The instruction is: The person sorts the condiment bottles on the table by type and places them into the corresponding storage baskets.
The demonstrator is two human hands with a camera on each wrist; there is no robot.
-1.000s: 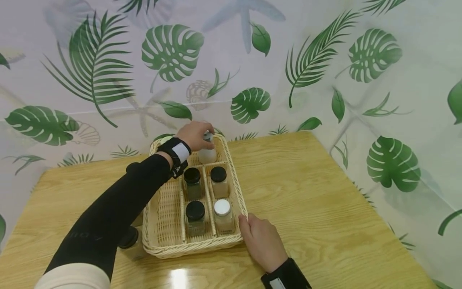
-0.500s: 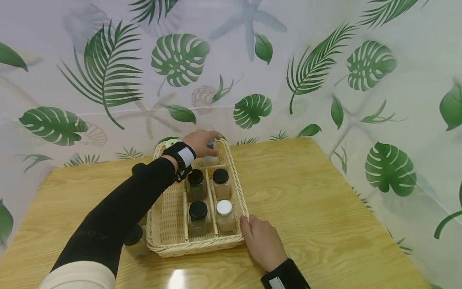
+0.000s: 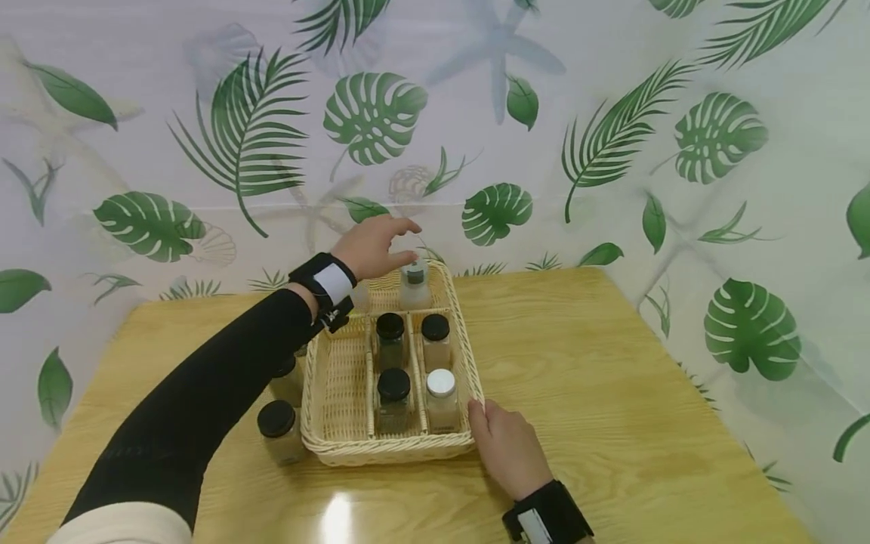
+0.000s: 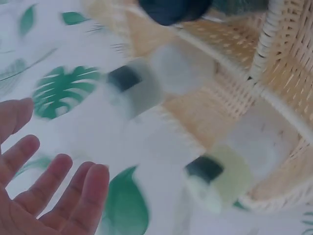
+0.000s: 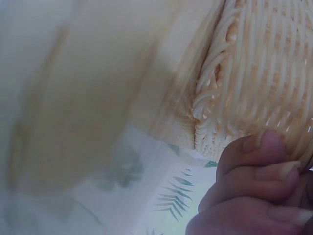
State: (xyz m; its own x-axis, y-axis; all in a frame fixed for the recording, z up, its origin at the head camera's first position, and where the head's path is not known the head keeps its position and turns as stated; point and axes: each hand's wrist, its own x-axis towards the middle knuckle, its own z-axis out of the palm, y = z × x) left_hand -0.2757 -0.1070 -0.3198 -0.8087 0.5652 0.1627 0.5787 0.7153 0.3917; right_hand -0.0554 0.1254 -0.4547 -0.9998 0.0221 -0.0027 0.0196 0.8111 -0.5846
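My left hand (image 3: 374,245) is over the back of a divided wicker basket (image 3: 390,453), fingers spread and holding nothing. Just below its thumb stands a pale bottle with a dark label (image 3: 414,291), upright in the rear compartment. The left wrist view shows the left hand (image 4: 58,196) apart from this bottle (image 4: 134,88) and from a second one with a yellowish top (image 4: 225,176). My right hand (image 3: 511,446) grips the basket's front right corner; in the right wrist view its fingers (image 5: 259,159) curl against the woven wall.
Black-lidded jars (image 3: 394,397) and one white-lidded jar (image 3: 442,400) stand in the two narrow compartments. The front left compartment (image 3: 344,385) shows bare weave. Outside, left of the basket, more black-lidded jars (image 3: 279,431) stand on the wooden table (image 3: 578,378). A leaf-print cloth (image 3: 612,189) rises behind.
My left hand has let go of the pale bottle and moved up and left from it. The bottle stays in the rear compartment. The right hand keeps its grip; the head view has shifted.
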